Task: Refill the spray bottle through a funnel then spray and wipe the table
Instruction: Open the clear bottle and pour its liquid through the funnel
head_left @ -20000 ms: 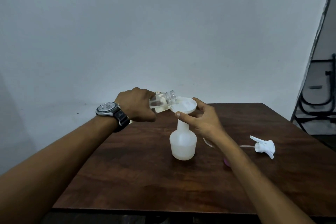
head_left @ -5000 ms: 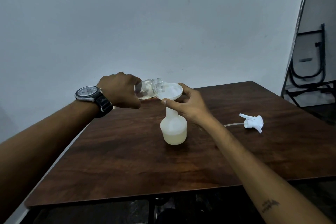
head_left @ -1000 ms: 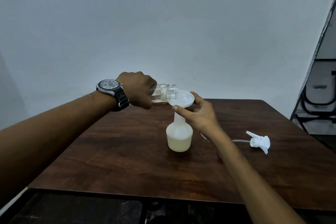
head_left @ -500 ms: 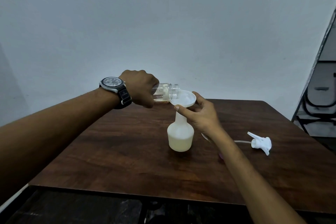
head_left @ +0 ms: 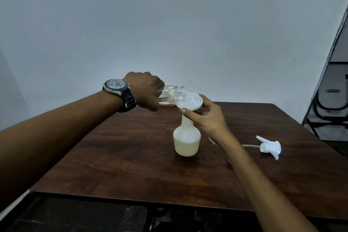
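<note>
Left hand [head_left: 145,91] is curled round a clear glass jar [head_left: 170,95] tipped almost level, its open mouth over the rim of the white plastic funnel [head_left: 190,102]. A little yellowish liquid lies along the jar's lower side. Raise the jar's base slowly, so the last runs out without flooding the bowl. Right hand [head_left: 209,117] pinches the funnel's rim between thumb and fingers, steadying it in the neck of the translucent white spray bottle [head_left: 186,141], which stands partly full on the dark wooden table [head_left: 131,156]. Further right lies the white trigger spray head [head_left: 270,146], well apart.
</note>
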Tool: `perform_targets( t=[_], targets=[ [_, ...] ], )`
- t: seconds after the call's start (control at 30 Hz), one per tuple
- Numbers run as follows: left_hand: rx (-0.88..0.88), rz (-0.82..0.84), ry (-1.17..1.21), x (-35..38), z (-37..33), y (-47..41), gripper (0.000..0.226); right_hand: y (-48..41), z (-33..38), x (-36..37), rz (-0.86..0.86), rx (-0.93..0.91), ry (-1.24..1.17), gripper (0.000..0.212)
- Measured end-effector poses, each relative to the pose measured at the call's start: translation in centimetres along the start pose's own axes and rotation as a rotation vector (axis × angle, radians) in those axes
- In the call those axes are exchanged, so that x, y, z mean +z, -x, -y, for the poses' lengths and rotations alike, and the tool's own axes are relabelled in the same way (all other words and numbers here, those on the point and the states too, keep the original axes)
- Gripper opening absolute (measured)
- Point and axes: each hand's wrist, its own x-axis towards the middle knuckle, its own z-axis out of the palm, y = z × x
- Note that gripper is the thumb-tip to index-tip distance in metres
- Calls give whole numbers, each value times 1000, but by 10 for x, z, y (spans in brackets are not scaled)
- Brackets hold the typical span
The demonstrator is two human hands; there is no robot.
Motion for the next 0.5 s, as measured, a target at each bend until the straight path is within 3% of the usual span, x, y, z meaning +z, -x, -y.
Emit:
perform_targets(
  t=[0.5],
  targets=[
    [2, 10, 8, 0, 1, -1, 27, -2, -4, -1, 2, -10, -2, 54]
  ],
)
